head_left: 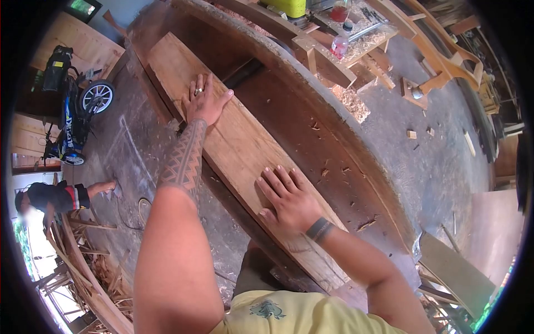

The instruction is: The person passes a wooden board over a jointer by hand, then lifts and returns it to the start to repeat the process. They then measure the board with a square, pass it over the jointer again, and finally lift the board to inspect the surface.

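Diagonally, long grained plank (243,146), left hand (206,104) flat

The plank (240,146) was long and tan, its straight sides streaked with darker grain — broad face up, lying flat. It ran diagonally from upper left to lower right along the near side of a brown, curved-rimmed structure (285,107); its lower end, somewhat blurred, seemed paler.
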`<state>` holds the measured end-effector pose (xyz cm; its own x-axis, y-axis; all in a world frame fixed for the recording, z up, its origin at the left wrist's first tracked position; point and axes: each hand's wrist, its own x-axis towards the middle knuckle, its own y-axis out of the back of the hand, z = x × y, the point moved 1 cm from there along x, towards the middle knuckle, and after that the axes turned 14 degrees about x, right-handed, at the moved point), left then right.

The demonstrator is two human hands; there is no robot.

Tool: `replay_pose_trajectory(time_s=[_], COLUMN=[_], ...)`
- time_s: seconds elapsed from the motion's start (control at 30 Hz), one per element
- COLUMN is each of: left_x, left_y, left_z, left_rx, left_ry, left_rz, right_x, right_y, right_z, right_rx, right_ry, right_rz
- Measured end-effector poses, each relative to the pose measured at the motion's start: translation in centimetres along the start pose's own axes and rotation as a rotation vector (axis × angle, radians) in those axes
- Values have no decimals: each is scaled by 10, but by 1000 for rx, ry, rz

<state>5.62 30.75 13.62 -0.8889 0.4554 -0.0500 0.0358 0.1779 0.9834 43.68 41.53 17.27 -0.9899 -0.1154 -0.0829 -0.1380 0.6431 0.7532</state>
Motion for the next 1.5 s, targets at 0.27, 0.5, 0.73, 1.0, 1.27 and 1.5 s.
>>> replay_pose_trajectory(time_s=[0.27, 0.5, 0.73, 1.0, 1.27, 1.5], left_x=[27, 45, 61, 77, 93, 9], left_y=[-4, -10, -5, 3, 12, -4], left_z=[-11, -24, -30, -37, -54, -122], left_rx=[15, -15, -39, -37, -49, -526], left_ry=[-1, -6, -2, -15, -79, -127], left_rz=[-5, 21, 0, -38, -147, 548], right_x=[36, 57, 77, 102, 121, 133], right_y=[-7, -4, -4, 0, 4, 7], right_z=[6, 3, 3, 0, -7, -18], right_rx=[-21, -48, -89, -107, -202, -255], right_ry=[24, 18, 22, 36, 10, -22], right_rz=[32, 31, 9, -8, -40, -77])
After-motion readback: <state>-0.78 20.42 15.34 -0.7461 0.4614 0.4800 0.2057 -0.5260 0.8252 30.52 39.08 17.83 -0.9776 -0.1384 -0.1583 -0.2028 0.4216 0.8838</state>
